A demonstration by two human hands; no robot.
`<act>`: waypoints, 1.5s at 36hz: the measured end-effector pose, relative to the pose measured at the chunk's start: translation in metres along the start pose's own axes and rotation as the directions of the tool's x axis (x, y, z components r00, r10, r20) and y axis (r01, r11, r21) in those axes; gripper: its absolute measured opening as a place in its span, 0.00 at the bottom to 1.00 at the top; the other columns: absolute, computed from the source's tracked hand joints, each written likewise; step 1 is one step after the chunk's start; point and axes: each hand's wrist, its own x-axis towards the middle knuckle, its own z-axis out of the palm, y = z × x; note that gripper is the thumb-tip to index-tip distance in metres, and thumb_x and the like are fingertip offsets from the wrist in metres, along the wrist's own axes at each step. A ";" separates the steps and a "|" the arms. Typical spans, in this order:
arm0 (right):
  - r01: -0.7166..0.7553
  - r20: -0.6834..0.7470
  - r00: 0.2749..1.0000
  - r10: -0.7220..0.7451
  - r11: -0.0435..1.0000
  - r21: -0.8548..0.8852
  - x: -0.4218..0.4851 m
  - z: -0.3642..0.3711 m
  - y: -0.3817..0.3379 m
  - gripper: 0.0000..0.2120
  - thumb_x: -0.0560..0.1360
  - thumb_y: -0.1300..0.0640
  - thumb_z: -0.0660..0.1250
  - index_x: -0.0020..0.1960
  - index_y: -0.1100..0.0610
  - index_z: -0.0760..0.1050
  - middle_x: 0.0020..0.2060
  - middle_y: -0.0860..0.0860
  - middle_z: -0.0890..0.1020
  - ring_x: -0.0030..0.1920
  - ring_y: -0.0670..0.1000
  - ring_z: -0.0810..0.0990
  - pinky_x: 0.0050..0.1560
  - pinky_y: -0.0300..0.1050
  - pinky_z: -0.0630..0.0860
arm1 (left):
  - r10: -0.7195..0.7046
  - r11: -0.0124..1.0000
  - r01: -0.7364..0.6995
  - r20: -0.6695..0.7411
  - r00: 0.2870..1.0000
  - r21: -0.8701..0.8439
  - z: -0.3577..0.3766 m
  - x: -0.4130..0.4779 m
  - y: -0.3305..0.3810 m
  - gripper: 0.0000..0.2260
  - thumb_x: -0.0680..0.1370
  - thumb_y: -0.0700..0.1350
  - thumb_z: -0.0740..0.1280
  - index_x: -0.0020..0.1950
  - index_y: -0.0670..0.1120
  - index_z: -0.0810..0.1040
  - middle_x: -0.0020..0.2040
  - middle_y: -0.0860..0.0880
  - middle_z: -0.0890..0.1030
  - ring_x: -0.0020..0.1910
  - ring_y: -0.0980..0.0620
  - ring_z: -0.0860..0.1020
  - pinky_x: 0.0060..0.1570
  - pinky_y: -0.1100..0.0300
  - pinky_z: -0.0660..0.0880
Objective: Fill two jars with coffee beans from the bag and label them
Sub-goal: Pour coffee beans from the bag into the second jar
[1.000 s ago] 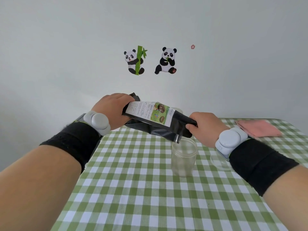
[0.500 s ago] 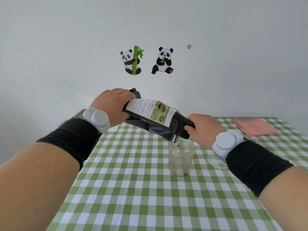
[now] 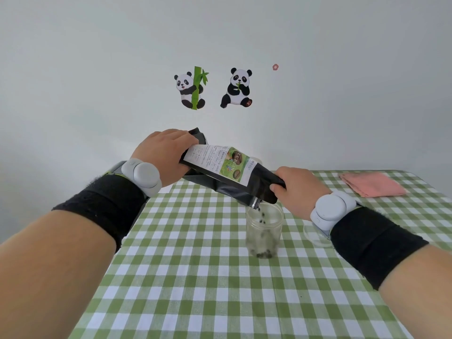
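Grasped by the left hand [image 3: 163,154] and right hand [image 3: 300,189], the bag [image 3: 227,178] is being held tilted, its mouth ideally kept centred above the jar [image 3: 264,232].

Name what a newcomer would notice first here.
The black coffee bag is tilted mouth-down at centre, with the left hand holding its raised end and the right hand gripping near the mouth. Coffee beans drop into the clear jar just below, on the green checked tablecloth. Two panda stickers are on the wall behind, and a pink cloth lies far right.
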 end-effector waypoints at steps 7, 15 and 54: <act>-0.005 0.001 1.000 0.005 1.000 0.001 -0.001 0.002 0.002 0.09 0.80 0.53 0.59 0.46 0.57 0.70 0.37 0.49 0.75 0.36 0.51 0.72 0.34 0.44 0.65 | -0.018 1.000 0.018 -0.003 1.000 0.004 0.000 -0.002 0.001 0.19 0.74 0.42 0.70 0.65 0.48 0.76 0.62 0.51 0.80 0.63 0.45 0.76 0.61 0.50 0.69; -0.004 -0.006 1.000 0.004 1.000 0.009 -0.002 0.002 0.000 0.09 0.80 0.53 0.59 0.47 0.58 0.71 0.36 0.50 0.75 0.35 0.51 0.72 0.35 0.45 0.67 | -0.013 0.999 0.014 -0.026 1.000 0.029 -0.001 -0.001 0.003 0.19 0.75 0.43 0.70 0.66 0.49 0.75 0.63 0.51 0.79 0.63 0.45 0.75 0.61 0.50 0.69; -0.026 -0.016 1.000 0.027 0.996 0.083 -0.012 0.005 0.002 0.12 0.80 0.53 0.60 0.38 0.52 0.66 0.33 0.48 0.74 0.32 0.48 0.71 0.31 0.41 0.64 | 0.009 0.997 -0.006 -0.043 0.999 0.071 -0.004 0.004 0.009 0.21 0.75 0.40 0.69 0.67 0.49 0.74 0.66 0.52 0.78 0.73 0.48 0.69 0.67 0.49 0.65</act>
